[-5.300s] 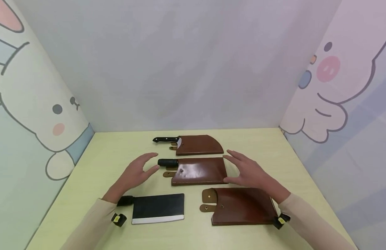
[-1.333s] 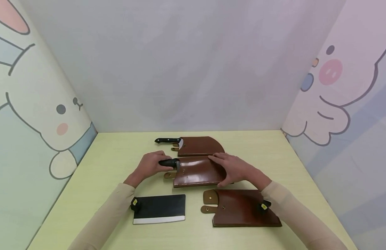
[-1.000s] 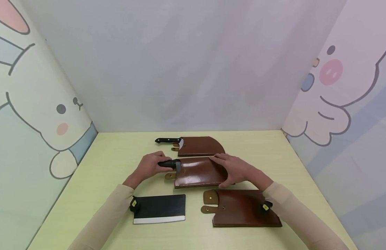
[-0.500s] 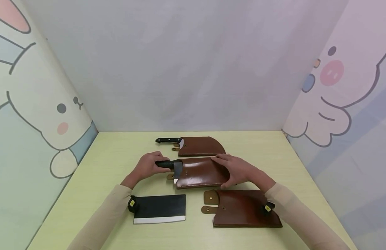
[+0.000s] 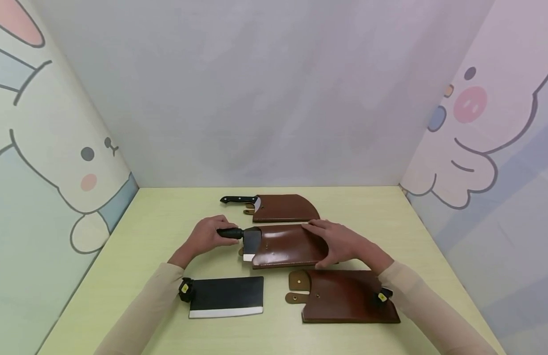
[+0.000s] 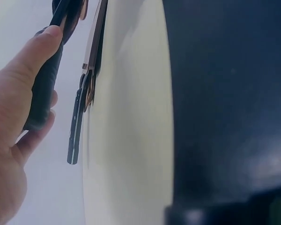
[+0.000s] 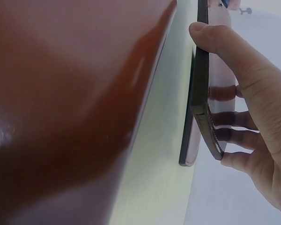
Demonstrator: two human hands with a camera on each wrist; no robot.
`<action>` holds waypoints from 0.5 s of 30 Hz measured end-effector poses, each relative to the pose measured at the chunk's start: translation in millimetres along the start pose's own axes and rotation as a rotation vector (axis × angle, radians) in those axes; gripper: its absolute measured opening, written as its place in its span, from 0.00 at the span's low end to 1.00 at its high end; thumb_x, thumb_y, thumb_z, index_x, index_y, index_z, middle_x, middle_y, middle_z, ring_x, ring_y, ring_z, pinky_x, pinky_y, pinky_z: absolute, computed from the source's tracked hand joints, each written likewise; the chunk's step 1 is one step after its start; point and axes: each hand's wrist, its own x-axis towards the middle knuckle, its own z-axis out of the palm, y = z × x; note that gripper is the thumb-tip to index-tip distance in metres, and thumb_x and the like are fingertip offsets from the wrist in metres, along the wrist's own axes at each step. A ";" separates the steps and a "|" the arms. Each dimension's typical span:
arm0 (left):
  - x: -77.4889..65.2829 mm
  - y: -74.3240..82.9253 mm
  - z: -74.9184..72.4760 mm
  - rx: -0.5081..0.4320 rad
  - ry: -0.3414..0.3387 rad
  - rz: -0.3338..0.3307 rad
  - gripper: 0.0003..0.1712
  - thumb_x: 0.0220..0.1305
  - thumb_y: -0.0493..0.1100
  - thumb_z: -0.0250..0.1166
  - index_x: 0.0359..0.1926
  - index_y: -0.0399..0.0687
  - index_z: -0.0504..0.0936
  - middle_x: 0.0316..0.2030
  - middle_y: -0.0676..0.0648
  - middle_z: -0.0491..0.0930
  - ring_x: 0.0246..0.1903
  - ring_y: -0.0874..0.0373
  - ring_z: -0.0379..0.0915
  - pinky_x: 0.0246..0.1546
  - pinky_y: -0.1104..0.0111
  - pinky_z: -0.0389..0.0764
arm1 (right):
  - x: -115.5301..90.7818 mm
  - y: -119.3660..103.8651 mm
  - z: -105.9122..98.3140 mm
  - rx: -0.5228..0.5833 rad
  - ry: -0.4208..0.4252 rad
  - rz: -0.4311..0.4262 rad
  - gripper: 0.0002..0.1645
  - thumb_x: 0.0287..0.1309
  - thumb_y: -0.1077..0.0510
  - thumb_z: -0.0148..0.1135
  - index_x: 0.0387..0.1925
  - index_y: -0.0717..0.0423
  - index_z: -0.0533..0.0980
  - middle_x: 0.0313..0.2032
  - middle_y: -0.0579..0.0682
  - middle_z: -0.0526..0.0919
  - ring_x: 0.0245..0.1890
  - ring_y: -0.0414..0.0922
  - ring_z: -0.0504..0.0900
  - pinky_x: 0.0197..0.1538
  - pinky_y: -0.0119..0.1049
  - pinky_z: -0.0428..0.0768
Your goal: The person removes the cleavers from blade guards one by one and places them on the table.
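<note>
My left hand [image 5: 207, 236] grips the black handle of a cleaver [image 5: 251, 241] in the middle of the table. A strip of its dark blade with a bright edge shows outside a brown leather sheath [image 5: 289, 246]; the rest is hidden inside. My right hand [image 5: 342, 241] holds the sheath's right end, thumb on the near edge and fingers reaching over to the far one. The left wrist view shows the thumb lying along the cleaver handle [image 6: 43, 93]. In the right wrist view, thumb and fingers span the sheath [image 7: 201, 89], which is raised at that end.
Behind lies a black-handled knife [image 5: 238, 199] in a rounded brown sheath [image 5: 284, 208]. Nearer me, a bare cleaver [image 5: 227, 293] lies at left under my left wrist. A second brown sheath [image 5: 340, 298] with two snap straps lies at right under my right wrist. Walls enclose the pale table [image 5: 145, 217].
Both hands, apart from the sheathed cleaver at first, have taken hold of its handle and sheath. The left hand has since drawn the cleaver leftward, baring a widening strip of blade.
</note>
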 end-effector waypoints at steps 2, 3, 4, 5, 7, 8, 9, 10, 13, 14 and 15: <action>-0.5 -0.9 -1.4 0.005 -0.001 -0.007 0.23 0.51 0.58 0.80 0.47 0.53 0.92 0.34 0.58 0.80 0.29 0.65 0.70 0.32 0.69 0.72 | -0.9 0.7 -0.1 0.012 0.004 0.000 0.67 0.43 0.28 0.77 0.80 0.43 0.57 0.75 0.58 0.62 0.72 0.62 0.65 0.64 0.60 0.73; -0.8 -1.4 -1.9 0.010 -0.003 -0.011 0.23 0.51 0.58 0.81 0.47 0.54 0.92 0.34 0.58 0.80 0.29 0.65 0.70 0.32 0.69 0.72 | -1.4 1.0 -0.2 0.017 0.006 0.001 0.67 0.43 0.28 0.77 0.80 0.43 0.57 0.75 0.58 0.62 0.72 0.62 0.65 0.64 0.59 0.73; -1.0 -2.0 -2.5 0.012 -0.005 -0.010 0.24 0.51 0.58 0.81 0.47 0.54 0.92 0.34 0.58 0.80 0.29 0.65 0.70 0.32 0.69 0.72 | -1.5 1.5 -0.3 0.021 0.006 0.002 0.67 0.43 0.29 0.77 0.80 0.43 0.57 0.75 0.58 0.62 0.72 0.62 0.65 0.64 0.59 0.73; -1.3 -2.4 -3.3 0.012 -0.006 -0.006 0.24 0.52 0.58 0.80 0.47 0.54 0.92 0.34 0.58 0.80 0.29 0.65 0.70 0.32 0.69 0.72 | -1.6 1.9 -0.3 0.025 0.006 0.003 0.67 0.43 0.29 0.77 0.80 0.43 0.57 0.75 0.58 0.62 0.72 0.62 0.65 0.64 0.59 0.73; -2.4 -3.6 -4.4 0.017 -0.006 -0.001 0.24 0.52 0.58 0.80 0.47 0.53 0.92 0.34 0.58 0.80 0.29 0.65 0.70 0.32 0.69 0.72 | -2.1 2.7 -0.6 0.030 0.006 0.003 0.67 0.43 0.29 0.77 0.80 0.42 0.57 0.75 0.58 0.62 0.72 0.61 0.66 0.64 0.58 0.74; -3.1 -4.1 -4.9 0.018 -0.003 0.002 0.24 0.52 0.58 0.80 0.47 0.53 0.92 0.34 0.58 0.80 0.29 0.65 0.70 0.32 0.69 0.72 | -2.4 3.0 -0.8 0.031 0.005 0.006 0.67 0.43 0.29 0.77 0.80 0.42 0.57 0.75 0.57 0.61 0.72 0.61 0.66 0.64 0.58 0.74; -4.0 -4.6 -5.5 0.019 -0.001 0.002 0.24 0.52 0.58 0.80 0.47 0.53 0.92 0.34 0.58 0.80 0.29 0.65 0.70 0.32 0.69 0.72 | -2.9 3.2 -0.8 0.033 0.005 0.006 0.67 0.43 0.28 0.77 0.80 0.42 0.57 0.75 0.57 0.61 0.72 0.61 0.66 0.64 0.58 0.74; -5.0 -5.2 -6.1 0.017 0.003 0.002 0.24 0.52 0.58 0.80 0.47 0.53 0.92 0.34 0.58 0.80 0.28 0.65 0.70 0.31 0.69 0.72 | -3.1 3.4 -0.8 0.035 0.006 0.007 0.67 0.43 0.28 0.77 0.80 0.41 0.57 0.75 0.57 0.61 0.72 0.61 0.66 0.64 0.58 0.74; -8.5 -7.2 -7.6 0.016 0.009 -0.005 0.24 0.51 0.58 0.81 0.47 0.54 0.92 0.34 0.59 0.80 0.28 0.65 0.69 0.31 0.69 0.72 | -5.1 3.5 -1.0 0.042 0.007 0.010 0.67 0.43 0.28 0.78 0.80 0.41 0.57 0.75 0.58 0.62 0.71 0.61 0.67 0.63 0.58 0.74; -9.6 -7.7 -8.0 0.016 0.009 -0.006 0.24 0.50 0.58 0.81 0.47 0.54 0.92 0.34 0.59 0.80 0.28 0.65 0.69 0.31 0.69 0.72 | -5.6 3.6 -1.1 0.044 0.007 0.012 0.67 0.42 0.28 0.78 0.80 0.41 0.57 0.75 0.58 0.62 0.71 0.61 0.67 0.63 0.58 0.74; -10.6 -8.2 -8.3 0.016 0.008 -0.007 0.24 0.50 0.57 0.81 0.47 0.54 0.92 0.34 0.59 0.80 0.28 0.65 0.69 0.31 0.69 0.72 | -6.3 3.6 -1.2 0.044 0.006 0.013 0.67 0.42 0.29 0.78 0.80 0.41 0.58 0.75 0.58 0.62 0.71 0.61 0.67 0.63 0.58 0.74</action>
